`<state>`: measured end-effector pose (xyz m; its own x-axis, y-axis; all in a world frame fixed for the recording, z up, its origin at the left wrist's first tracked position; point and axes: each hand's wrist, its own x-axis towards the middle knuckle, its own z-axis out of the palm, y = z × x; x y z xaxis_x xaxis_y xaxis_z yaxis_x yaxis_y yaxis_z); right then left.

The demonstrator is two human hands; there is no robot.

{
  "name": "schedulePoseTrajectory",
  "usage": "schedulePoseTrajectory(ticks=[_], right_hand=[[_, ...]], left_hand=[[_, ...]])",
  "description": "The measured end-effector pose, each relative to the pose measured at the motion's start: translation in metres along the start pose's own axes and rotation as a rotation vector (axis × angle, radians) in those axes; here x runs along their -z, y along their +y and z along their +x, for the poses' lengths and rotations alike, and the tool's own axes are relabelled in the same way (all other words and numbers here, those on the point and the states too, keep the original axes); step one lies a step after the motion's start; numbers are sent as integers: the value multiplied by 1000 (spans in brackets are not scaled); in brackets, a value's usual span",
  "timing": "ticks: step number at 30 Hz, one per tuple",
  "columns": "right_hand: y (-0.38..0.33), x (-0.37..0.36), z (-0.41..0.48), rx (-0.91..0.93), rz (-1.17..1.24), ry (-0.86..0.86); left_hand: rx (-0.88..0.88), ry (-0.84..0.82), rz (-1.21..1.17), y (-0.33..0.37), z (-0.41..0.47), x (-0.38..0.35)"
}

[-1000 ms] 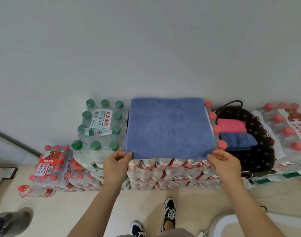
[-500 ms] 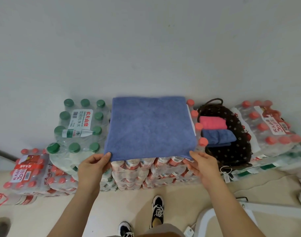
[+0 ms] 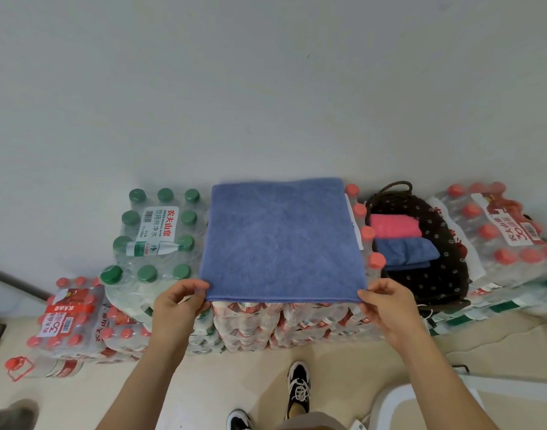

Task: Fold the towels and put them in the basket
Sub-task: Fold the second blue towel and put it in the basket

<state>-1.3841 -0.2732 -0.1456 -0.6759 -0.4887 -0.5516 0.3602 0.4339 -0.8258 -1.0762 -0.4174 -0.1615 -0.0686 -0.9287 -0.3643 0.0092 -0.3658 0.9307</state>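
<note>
towel [image 3: 281, 240] corners in left hand [image 3: 176, 305] and right hand [image 3: 387, 305], bottles [image 3: 281, 324] beneath mostly hidden

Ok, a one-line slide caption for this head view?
Left hand and right hand pinch near corners of blue towel atop water packs, basket alongside.

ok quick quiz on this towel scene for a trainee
1. True or false: the basket is empty.
2. What do the left hand and right hand pinch? A) a bottle B) the big towel's near corners C) the basket handle
3. Fill in: beside the pink towel in the basket lies a folded ____ one.
Key: 1 false; 2 B; 3 blue, the small blue towel.
</note>
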Motion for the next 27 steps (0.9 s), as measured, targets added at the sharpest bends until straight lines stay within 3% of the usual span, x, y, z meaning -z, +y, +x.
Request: schedulePoseTrajectory(ticks=[4, 6, 9, 11, 13, 17, 20, 22, 24, 27], right_hand=[[-8, 7, -4, 95, -108, -98], [-9, 11, -3, 145, -225, -160], [-9, 14, -3, 345, -631, -252], [-8, 13, -1, 589, -993, -248], [-7, 14, -2, 773, -1179, -217], [-9, 23, -8, 970, -1270, -120], [-9, 31, -11, 1123, -1316, -138], [-10, 33, -14, 1096, -1411, -208], [-16, 33, -16, 906, -1488, -281], [-40, 31, -18, 555, -1425, -446]], left_hand=[[55, -144, 162, 2, 2, 10], [-10, -231, 305, 4, 0, 14], [-259, -230, 613, 7, -3, 15], [-339, -174, 678, 9, -2, 16], [-373, -134, 699, 10, 2, 19], [-362, -136, 738, 13, 3, 24], [-398, -146, 844, 14, -1, 29], [-442, -200, 889, 16, -5, 32], [-412, -293, 927, 20, -6, 35], [-205, -459, 901, 39, 1, 40]])
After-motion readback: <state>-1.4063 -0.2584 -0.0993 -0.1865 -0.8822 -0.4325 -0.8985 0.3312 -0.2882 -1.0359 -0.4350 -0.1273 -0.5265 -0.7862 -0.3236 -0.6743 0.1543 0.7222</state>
